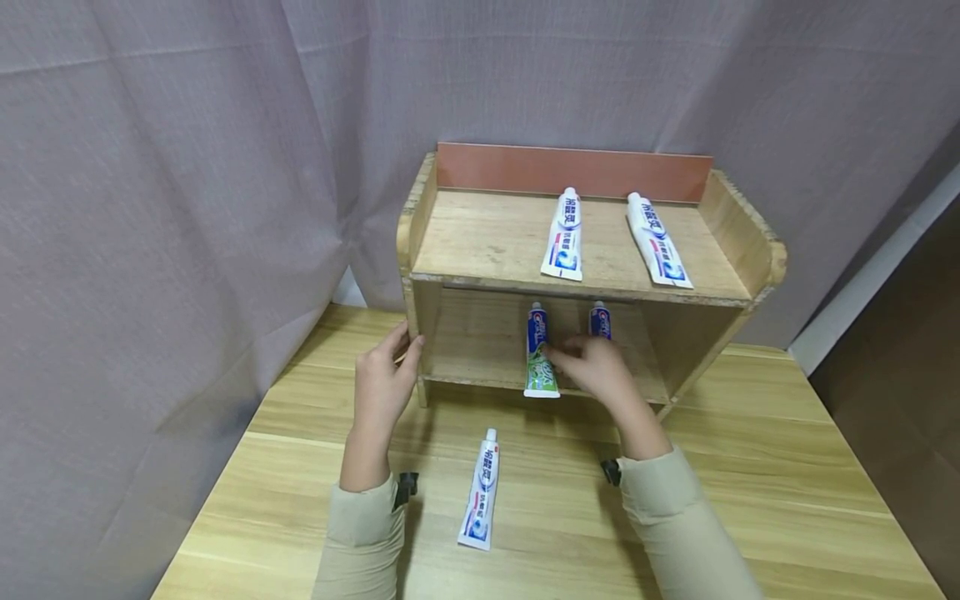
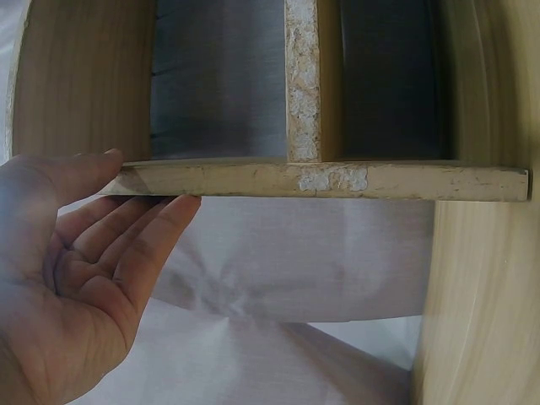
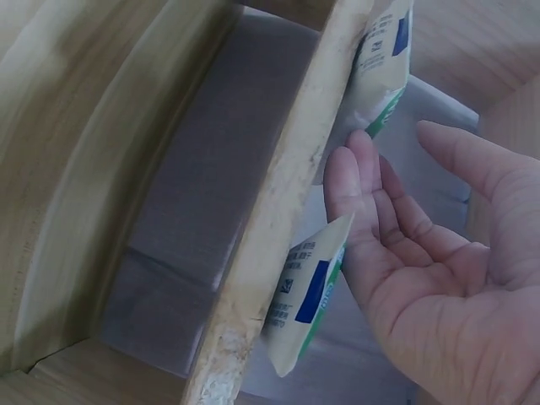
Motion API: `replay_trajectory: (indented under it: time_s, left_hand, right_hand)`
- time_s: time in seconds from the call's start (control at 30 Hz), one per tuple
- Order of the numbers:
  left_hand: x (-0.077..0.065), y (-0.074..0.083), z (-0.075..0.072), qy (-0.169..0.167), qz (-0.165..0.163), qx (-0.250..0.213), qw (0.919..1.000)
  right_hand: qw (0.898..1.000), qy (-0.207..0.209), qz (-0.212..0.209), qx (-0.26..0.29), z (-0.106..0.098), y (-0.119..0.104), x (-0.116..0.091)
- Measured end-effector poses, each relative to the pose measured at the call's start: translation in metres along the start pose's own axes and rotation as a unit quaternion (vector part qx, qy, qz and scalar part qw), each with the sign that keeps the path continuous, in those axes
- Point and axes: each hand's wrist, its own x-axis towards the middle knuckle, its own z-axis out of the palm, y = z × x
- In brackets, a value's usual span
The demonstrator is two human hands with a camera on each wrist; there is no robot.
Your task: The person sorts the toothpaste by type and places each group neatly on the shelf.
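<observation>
A small two-level wooden shelf [image 1: 480,246] stands on the table. At its left side my left hand [image 1: 384,379] grips the side panel [image 2: 245,180], thumb on one face and fingers on the other. On the lower level lie two blue-and-green toothpaste tubes, a left one [image 1: 537,329] and a right one [image 1: 600,321]. My right hand [image 1: 600,367] partly covers the right tube in the head view. Its fingertips [image 3: 361,152] are right at the left tube's flat end, and the thumb stands apart from the other fingers. Nothing is pinched in that hand.
Two white toothpaste tubes, one near the middle [image 1: 566,237] and one farther right [image 1: 660,242], lie on the top level. Another white tube [image 1: 482,492] lies on the table [image 1: 555,525] between the forearms. A grey curtain [image 1: 187,208] hangs behind.
</observation>
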Motion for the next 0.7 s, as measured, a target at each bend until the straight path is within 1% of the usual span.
replay_trajectory:
  time_s: [0.23, 0.5, 0.7]
  left_hand:
    - [0.000, 0.000, 0.000, 0.001, -0.002, -0.005, 1.0000]
    - [-0.001, 0.002, -0.001, 0.001, 0.002, -0.001, 1.0000]
    - [-0.001, 0.001, 0.000, 0.002, 0.006, -0.001, 1.0000]
  right_hand:
    - [1.000, 0.010, 0.004, 0.017, 0.000, -0.003, -0.012]
    - [0.999, 0.023, -0.005, 0.028, 0.003, -0.006, -0.023]
    - [0.997, 0.043, -0.006, 0.063, 0.005, -0.006, -0.029]
